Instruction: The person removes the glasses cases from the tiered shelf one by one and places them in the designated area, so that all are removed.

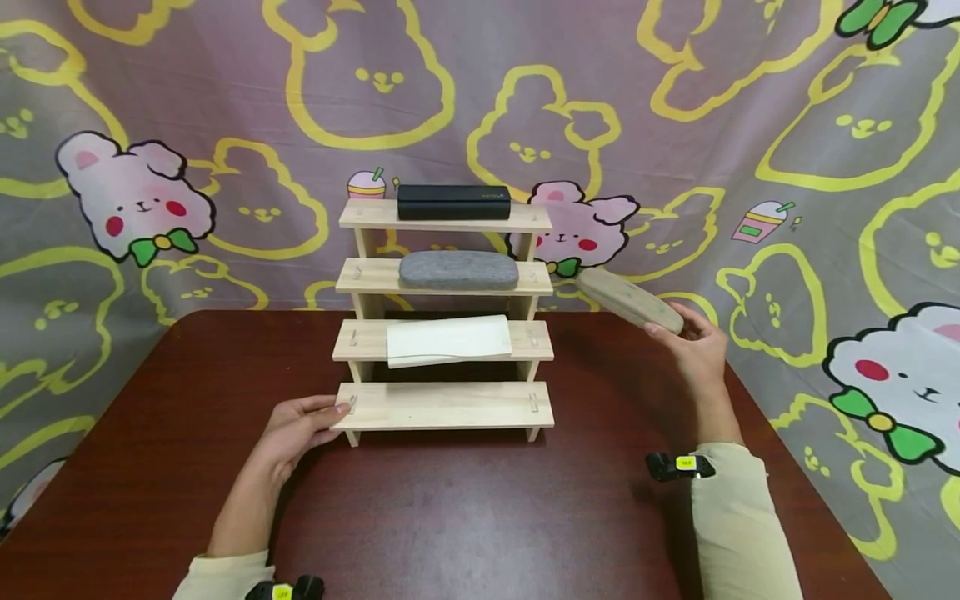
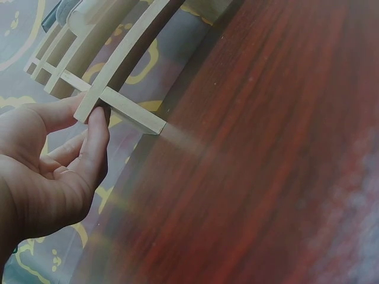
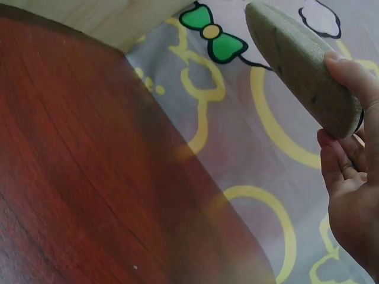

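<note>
My right hand (image 1: pixel 693 342) grips a beige fabric-covered glasses case (image 1: pixel 628 300) by its near end, thumb on one side and fingers on the other. The case is raised to the right of a four-tier wooden display rack (image 1: pixel 442 406), its far end pointing up and left. With thumb and fingers my left hand (image 1: pixel 300 429) pinches the left end of the rack's lowest board, as the left wrist view also shows. A black case (image 1: pixel 453 202) lies on the top tier, a grey felt glasses case (image 1: pixel 458 270) on the second, and a white folded flat piece (image 1: pixel 448 341) on the third.
The rack stands on a dark red-brown wooden table (image 1: pixel 465 517), near its back edge. Behind and at both sides hangs a grey-pink curtain (image 1: pixel 247 75) printed with cartoon bears and rabbits. Each wrist wears a small black device (image 1: pixel 678 466).
</note>
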Available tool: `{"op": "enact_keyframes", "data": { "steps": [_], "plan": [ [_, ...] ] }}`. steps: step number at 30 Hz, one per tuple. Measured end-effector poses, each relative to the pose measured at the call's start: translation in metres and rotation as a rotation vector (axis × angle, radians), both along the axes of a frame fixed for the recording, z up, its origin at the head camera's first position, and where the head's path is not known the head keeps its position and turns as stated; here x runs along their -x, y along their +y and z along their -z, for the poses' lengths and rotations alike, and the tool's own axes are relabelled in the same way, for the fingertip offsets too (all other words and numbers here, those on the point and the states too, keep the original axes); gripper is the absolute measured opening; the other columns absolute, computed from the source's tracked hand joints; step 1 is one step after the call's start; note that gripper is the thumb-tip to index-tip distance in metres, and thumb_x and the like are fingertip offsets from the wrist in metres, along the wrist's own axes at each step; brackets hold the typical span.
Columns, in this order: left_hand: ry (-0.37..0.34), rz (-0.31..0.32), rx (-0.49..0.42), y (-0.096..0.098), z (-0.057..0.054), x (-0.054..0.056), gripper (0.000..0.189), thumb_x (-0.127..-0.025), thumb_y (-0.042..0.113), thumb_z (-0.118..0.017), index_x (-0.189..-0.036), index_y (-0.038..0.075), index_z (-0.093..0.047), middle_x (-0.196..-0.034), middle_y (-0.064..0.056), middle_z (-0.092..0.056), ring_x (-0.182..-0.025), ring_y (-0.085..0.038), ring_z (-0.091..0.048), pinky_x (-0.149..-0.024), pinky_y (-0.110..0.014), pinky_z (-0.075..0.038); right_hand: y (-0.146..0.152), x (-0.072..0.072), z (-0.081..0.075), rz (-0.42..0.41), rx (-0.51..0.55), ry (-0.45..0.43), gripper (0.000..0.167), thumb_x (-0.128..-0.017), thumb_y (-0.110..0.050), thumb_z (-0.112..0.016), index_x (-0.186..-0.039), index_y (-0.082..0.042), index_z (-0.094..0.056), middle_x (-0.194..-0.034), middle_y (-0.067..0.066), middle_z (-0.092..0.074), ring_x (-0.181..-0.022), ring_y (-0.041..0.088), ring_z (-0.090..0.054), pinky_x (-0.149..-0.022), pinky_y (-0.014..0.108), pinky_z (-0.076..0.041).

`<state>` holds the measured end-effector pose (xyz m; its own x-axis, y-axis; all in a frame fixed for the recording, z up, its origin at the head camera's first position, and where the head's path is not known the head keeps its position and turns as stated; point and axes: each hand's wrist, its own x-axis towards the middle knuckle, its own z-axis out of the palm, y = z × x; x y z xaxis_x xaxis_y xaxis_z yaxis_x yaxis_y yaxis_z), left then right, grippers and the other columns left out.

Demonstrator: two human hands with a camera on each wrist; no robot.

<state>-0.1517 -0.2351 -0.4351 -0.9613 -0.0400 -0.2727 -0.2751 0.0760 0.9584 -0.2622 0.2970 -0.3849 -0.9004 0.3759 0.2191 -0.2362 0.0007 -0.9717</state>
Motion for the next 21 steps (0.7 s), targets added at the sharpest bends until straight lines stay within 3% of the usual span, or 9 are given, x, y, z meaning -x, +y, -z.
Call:
{"op": "enact_keyframes", "data": {
  "steps": [6,11,15,21],
  "plan": [
    [0.004,-0.003,-0.001,0.000,0.001,0.001,0.058,-0.098,0.014,-0.067,-0.142,-0.017,-0.045,-0.090,0.015,-0.068,-0.083,0.004,-0.065,-0.076,-0.015,-0.060,0.011,0.012,0.015,0.036,0.019,-0.068,0.050,-0.075,0.009,-0.083,-0.121,-0.009,-0.072,-0.095,-0.015,-0.070,-0.086,0.000,-0.065,-0.067,0.008,-0.055],
    [0.005,-0.002,0.002,0.000,0.001,0.001,0.058,-0.098,0.014,-0.067,-0.142,-0.017,-0.045,-0.091,0.015,-0.068,-0.083,0.005,-0.064,-0.076,-0.015,-0.060,0.019,0.017,0.025,0.068,0.023,-0.108,0.057,-0.075,0.006,-0.084,-0.129,-0.002,-0.067,-0.092,-0.017,-0.069,-0.086,-0.002,-0.064,-0.067,0.007,-0.054],
    [0.007,-0.008,-0.001,0.001,0.002,0.001,0.056,-0.098,0.013,-0.067,-0.140,-0.017,-0.047,-0.090,0.016,-0.068,-0.083,0.004,-0.064,-0.076,-0.016,-0.060,0.027,0.020,0.033,0.107,-0.030,-0.134,0.058,-0.075,0.004,-0.085,-0.130,-0.001,-0.066,-0.092,-0.018,-0.067,-0.088,-0.002,-0.062,-0.068,0.005,-0.053],
    [0.009,-0.014,-0.009,0.001,0.002,0.001,0.055,-0.098,0.012,-0.067,-0.140,-0.017,-0.047,-0.089,0.016,-0.068,-0.083,0.004,-0.065,-0.076,-0.016,-0.060,0.037,0.022,0.044,0.123,-0.142,-0.248,0.063,-0.080,-0.009,-0.086,-0.137,-0.007,-0.062,-0.102,-0.019,-0.058,-0.093,-0.004,-0.056,-0.070,0.003,-0.049]
  ]
}}
